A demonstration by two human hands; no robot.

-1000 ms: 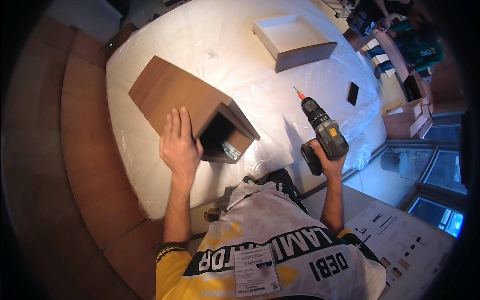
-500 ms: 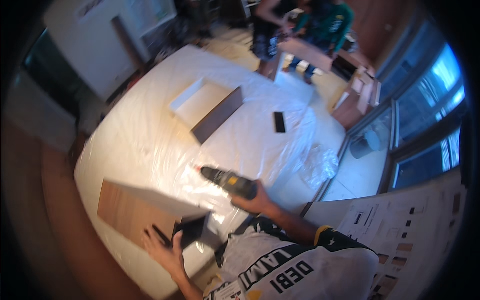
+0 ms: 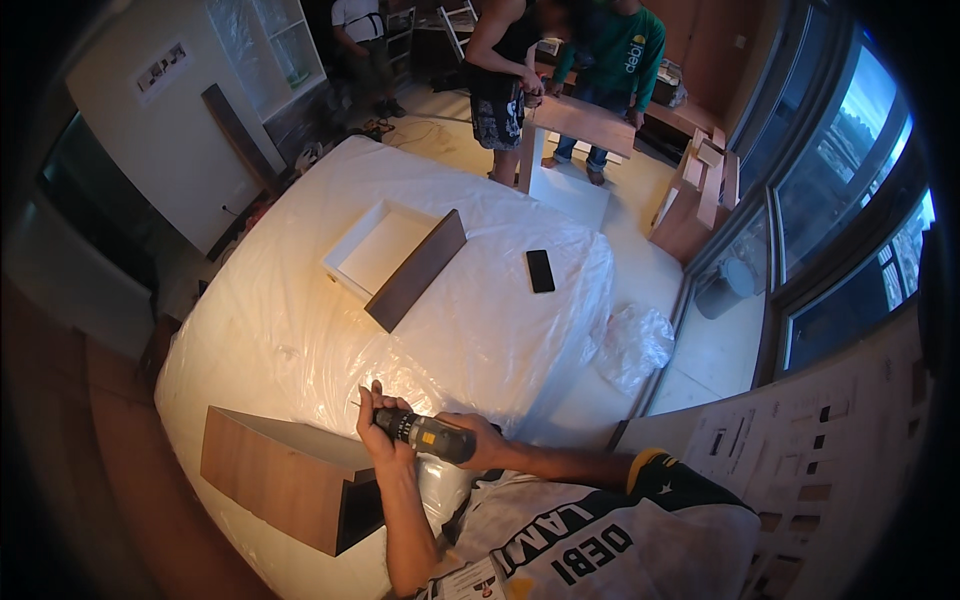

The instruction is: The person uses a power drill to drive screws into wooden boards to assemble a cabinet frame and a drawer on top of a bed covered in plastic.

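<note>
A cordless drill [image 3: 440, 438], dark with a yellow patch, points left in front of my body. Around its grip my right hand [image 3: 482, 442] is closed. At the drill's front end, my left hand [image 3: 380, 425] has its fingers bent round the nose. A thin tip [image 3: 356, 403] sticks out past these fingers; whether it is a bit or a screw I cannot tell. Just left of and below the hands, a wood-grain box [image 3: 275, 480] with a dark end lies on a plastic-covered bed [image 3: 270, 330]. Neither hand appears to touch it.
A white drawer [image 3: 352, 240] with a dark front and a black phone [image 3: 540, 271] lie on the bed. Crumpled plastic [image 3: 638, 345] is at its right. Beyond, two people handle a wooden panel [image 3: 590, 122]. A bucket [image 3: 725, 288] stands by the windows.
My left hand has left the wood-grain box and come up to the front of the drill. The drill in my right hand has moved slightly left and down. The view has shifted.
</note>
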